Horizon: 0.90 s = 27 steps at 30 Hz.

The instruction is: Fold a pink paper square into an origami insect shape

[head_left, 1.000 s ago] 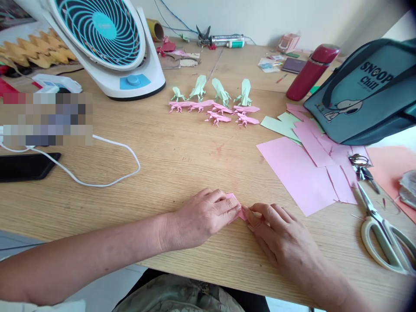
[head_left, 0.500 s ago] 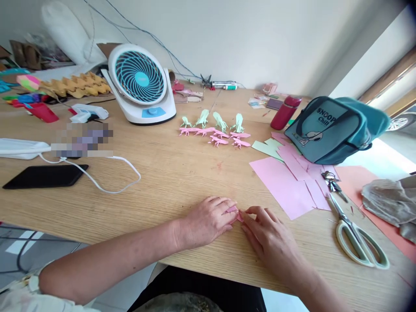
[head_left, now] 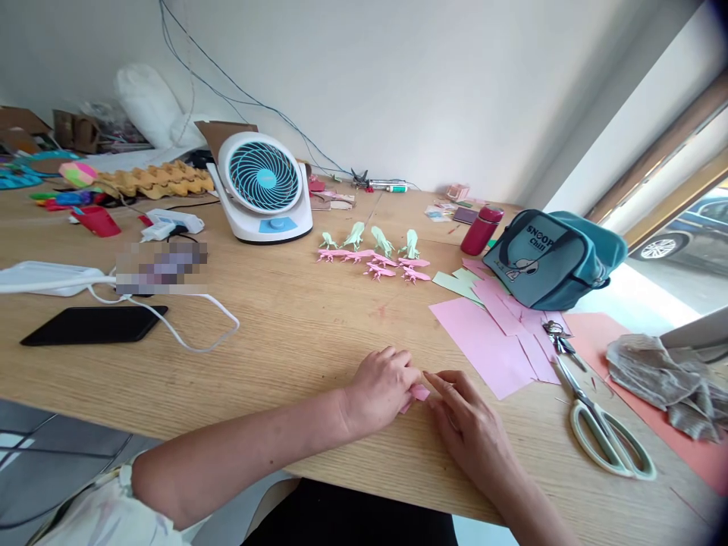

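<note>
A small piece of folded pink paper (head_left: 419, 393) is in the curled fingers of my left hand (head_left: 382, 390), close over the table near its front edge. Most of the paper is hidden under those fingers; one pointed end sticks out to the right. Beside that end is my right hand (head_left: 472, 425), its thumb and index finger apart and its fingertips close to the left fingers. Farther back stand several pink paper insects (head_left: 380, 270) in front of several pale green paper insects (head_left: 382, 241). To the right lie pink paper sheets (head_left: 483, 349) and pale green paper pieces (head_left: 455, 287).
Scissors (head_left: 611, 440) and keys (head_left: 560, 337) lie at the right, near a grey cloth (head_left: 663, 379) on orange paper (head_left: 594, 327). Behind are a teal bag (head_left: 546, 258) and a red bottle (head_left: 482, 230). A fan (head_left: 267, 182), white cable (head_left: 230, 326) and black tablet (head_left: 94, 326) occupy the left.
The camera view has shifted. My right thumb and index finger have parted from the pink paper, while my left hand has turned and curled around it, its pointed end now showing.
</note>
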{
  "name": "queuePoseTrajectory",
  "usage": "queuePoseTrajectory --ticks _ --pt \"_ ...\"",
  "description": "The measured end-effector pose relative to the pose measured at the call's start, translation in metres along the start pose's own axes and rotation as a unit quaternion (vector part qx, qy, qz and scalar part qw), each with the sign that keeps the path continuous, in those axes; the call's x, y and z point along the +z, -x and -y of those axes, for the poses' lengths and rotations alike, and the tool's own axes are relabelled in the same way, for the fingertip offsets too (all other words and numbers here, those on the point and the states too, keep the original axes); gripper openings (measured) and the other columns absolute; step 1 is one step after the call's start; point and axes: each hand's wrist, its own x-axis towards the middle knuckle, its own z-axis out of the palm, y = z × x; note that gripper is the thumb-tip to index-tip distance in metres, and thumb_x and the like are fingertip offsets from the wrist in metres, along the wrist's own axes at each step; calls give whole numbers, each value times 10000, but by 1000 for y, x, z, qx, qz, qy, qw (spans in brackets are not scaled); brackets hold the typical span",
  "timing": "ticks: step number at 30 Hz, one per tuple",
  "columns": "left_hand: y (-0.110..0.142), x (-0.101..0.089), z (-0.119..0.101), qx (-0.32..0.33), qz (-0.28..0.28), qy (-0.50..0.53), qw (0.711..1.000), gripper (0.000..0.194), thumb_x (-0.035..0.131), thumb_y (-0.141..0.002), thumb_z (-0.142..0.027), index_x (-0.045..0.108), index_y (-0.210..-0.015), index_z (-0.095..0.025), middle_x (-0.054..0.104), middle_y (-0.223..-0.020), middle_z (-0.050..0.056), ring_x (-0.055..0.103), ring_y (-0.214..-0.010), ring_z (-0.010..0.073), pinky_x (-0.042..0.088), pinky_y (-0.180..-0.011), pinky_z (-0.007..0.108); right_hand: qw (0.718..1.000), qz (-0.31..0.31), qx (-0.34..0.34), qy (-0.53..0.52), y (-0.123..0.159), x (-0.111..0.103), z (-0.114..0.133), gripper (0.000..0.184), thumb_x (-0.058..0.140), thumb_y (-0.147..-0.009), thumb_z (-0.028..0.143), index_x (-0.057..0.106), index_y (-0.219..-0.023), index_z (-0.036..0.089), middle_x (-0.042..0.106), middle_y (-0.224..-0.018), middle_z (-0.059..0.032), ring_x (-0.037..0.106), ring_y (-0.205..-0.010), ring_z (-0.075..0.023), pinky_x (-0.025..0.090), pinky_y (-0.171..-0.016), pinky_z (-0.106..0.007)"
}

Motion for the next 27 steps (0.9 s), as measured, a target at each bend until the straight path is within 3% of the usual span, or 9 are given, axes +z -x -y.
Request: queuePoseTrajectory --ticks 5,11,20,23,27 --pt "-10 -8 2 -32 38 53 997 251 659 -871 -403 650 -771 -173 637 -961 52 619 -892 210 465 -769 308 999 -18 4 -32 3 -3 0 354 435 -1003 216 523 -1345 242 567 -1151 -94 645 -853 -170 550 -744 -317" --pt "-14 -7 7 -100 64 115 986 250 669 -784 -430 648 -897 -208 692 -919 20 639 -859 216 438 -688 285 998 -35 23 -46 1 -2 0 324 438 -1004 237 552 -1307 246 588 -1117 -77 642 -766 -144 550 -722 -302" --pt "-14 2 22 -76 88 210 971 177 768 -652 -323 682 -735 -192 674 -710 -8 587 -628 150 308 -503 237 996 -42 36 -68 3 2 -5 325 437 -992 216 553 -1294 244 592 -1095 -85 626 -770 -153 548 -691 -292" --pt "-17 3 28 -56 97 324 939 176 793 -632 -271 668 -716 -180 644 -690 -18 564 -641 137 333 -533 225 994 -39 51 -93 3 2 -6 298 444 -999 245 560 -1272 242 590 -1093 -86 623 -800 -158 546 -678 -281" --pt "-23 2 33 -20 122 499 858 265 808 -669 -337 621 -730 -159 576 -670 -36 505 -639 108 352 -580 216 988 -60 70 -126 1 1 -9 288 464 -1000 300 557 -1265 237 613 -1080 -84 611 -797 -164 535 -702 -300"
